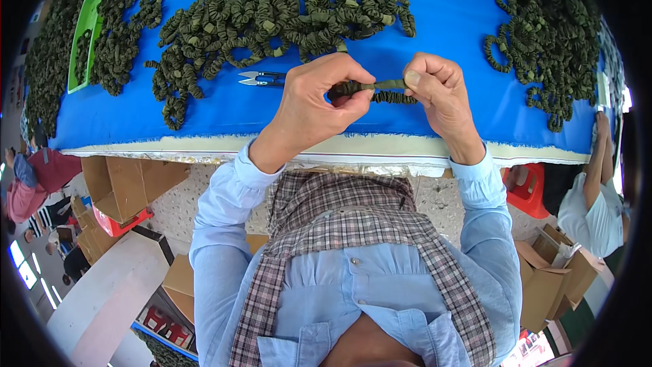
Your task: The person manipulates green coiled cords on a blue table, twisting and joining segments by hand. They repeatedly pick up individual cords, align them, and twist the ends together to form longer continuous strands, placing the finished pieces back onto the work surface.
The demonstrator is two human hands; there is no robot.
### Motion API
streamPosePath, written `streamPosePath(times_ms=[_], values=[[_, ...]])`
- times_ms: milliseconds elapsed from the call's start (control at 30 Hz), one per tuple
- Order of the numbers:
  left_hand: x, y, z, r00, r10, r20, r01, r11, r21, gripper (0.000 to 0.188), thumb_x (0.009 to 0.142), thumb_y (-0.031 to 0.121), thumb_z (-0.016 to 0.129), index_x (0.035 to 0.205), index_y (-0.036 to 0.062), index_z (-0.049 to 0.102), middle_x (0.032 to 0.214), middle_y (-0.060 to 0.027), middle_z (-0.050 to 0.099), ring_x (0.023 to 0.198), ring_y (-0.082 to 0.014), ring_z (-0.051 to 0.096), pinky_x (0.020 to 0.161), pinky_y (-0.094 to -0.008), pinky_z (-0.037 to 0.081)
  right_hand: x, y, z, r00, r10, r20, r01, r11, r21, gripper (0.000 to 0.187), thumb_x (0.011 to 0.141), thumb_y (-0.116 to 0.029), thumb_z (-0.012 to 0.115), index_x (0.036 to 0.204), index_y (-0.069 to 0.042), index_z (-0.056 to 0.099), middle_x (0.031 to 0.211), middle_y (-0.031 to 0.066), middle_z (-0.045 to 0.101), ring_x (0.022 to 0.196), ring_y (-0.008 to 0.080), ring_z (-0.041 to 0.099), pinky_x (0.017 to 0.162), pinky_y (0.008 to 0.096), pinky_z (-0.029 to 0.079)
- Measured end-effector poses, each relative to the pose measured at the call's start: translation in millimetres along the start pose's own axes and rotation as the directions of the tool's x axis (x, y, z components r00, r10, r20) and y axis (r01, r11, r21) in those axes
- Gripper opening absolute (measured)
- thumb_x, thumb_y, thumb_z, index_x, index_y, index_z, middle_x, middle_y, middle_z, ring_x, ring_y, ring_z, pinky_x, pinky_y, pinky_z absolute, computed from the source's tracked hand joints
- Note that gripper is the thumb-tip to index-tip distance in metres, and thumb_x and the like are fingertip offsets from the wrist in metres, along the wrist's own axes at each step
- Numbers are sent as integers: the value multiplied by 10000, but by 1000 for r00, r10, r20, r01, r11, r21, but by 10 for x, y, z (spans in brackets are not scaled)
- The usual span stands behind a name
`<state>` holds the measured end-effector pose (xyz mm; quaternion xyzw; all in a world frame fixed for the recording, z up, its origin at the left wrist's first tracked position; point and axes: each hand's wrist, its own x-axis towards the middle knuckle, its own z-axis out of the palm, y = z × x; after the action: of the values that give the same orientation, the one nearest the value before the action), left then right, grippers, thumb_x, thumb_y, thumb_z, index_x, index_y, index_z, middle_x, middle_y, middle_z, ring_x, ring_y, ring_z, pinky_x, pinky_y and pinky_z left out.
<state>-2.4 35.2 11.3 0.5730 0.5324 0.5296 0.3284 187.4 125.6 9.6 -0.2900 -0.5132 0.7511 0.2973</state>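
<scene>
The blue cloth-covered counter [204, 112] lies before the person. Above its near edge, at the middle, the left hand [316, 98] and the right hand [438, 92] hold between them a short olive-green ruched elastic cord [380, 90], one end in each. Just left of the left hand, a pair of small metal thread snips [258, 79] lies on the counter. Behind the hands, a heap of olive-green ruched elastic loops [292, 13] spreads across the middle. A second heap of the same loops [543, 27] lies to the right. A flat green plastic tray [85, 34] sits at the far left. Brown cardboard boxes [125, 183] stand on the floor below the counter's left edge.
</scene>
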Motion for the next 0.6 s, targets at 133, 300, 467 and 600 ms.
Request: streamPosePath(times_ms=[133,300,467,600], values=[[-10,-44,-16,996,-83,29,85,990,-109,153,753,-42,654,896,0,619,744,-33,603,623,-46,548,485,-203,404,16,-2,1,1000,1,-12,-1,1000,-9,138,857,-64,590,726,-34,620,619,-24,545,518,11,366,467,203,275],[7,-12,-2,995,-100,28,104,970,-220,250,762,-69,609,998,5,577,837,-69,617,731,-47,581,538,-190,425,23,0,26,999,8,52,4,975,-220,162,882,-125,644,752,-28,638,625,-45,532,540,7,379,473,202,278],[-6,-63,-18,990,-89,107,99,990,-96,275,765,-84,596,1028,-14,564,908,-60,599,798,-67,583,676,-210,468,-8,-51,39,990,70,123,-32,956,-291,166,884,-159,673,792,-25,640,643,-59,524,555,1,369,479,198,262],[-20,-3,-65,962,-210,176,234,964,-126,318,762,-78,605,1070,2,595,887,-19,595,700,-32,531,581,-198,437,-10,17,-14,993,-1,117,28,973,-227,148,885,-151,670,816,-26,630,653,-59,520,559,2,370,482,198,262]])
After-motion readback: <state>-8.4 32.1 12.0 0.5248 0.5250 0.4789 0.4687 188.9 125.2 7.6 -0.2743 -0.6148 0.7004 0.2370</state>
